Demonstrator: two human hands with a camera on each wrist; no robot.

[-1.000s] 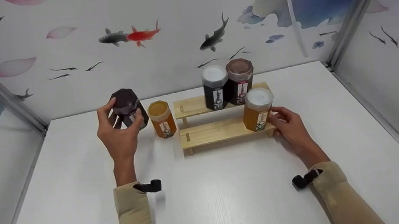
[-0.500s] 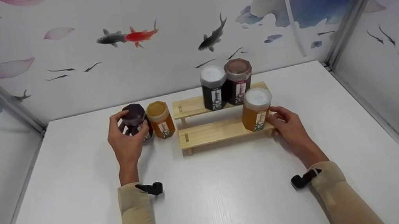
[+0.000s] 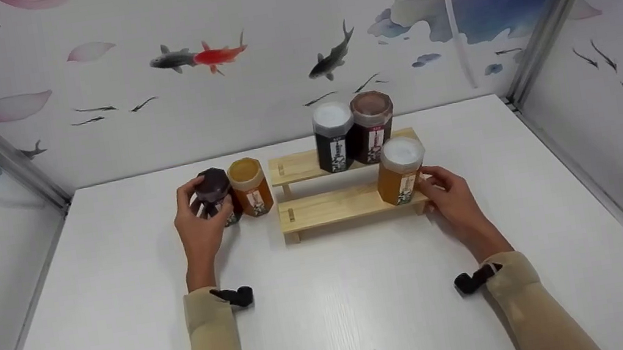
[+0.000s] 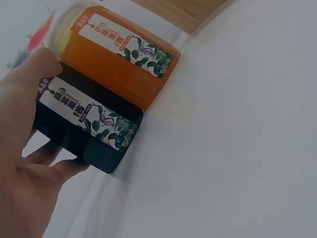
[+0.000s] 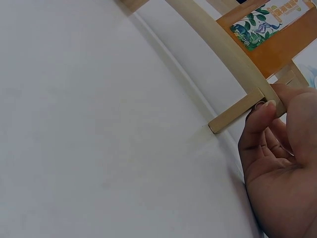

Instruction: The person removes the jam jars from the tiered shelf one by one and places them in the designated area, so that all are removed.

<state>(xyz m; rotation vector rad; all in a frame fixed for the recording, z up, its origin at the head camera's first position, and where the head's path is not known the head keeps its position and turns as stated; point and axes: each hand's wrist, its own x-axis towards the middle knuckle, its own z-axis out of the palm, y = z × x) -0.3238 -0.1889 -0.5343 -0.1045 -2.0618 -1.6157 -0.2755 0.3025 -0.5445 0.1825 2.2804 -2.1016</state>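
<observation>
- White surface [image 3: 337, 307]: two-tier pale wooden rack [image 3: 329, 208] near its far edge.
- Left hand [image 3: 199, 232]: fingers grasp dark-purple faceted jar [image 3: 216, 190], beside orange faceted jar [image 3: 252, 189] towards far-left corner.
- Right hand [image 3: 455, 200]: fingers pinch rack's end, probably steadying it.

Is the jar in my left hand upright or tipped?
Upright: the dark jar has its lid up, parallel to the orange jar beside it.

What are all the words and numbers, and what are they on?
"芒果果酱" on the yellow-topped orange faceted jar.
"果酱" on the purple-topped near-black faceted jar; its other characters look blurred.
Too blurred or small: writing on the white-topped amber jar, white-topped black jar and brown-topped dark jar, and fine print.
No numbers readable.
</observation>
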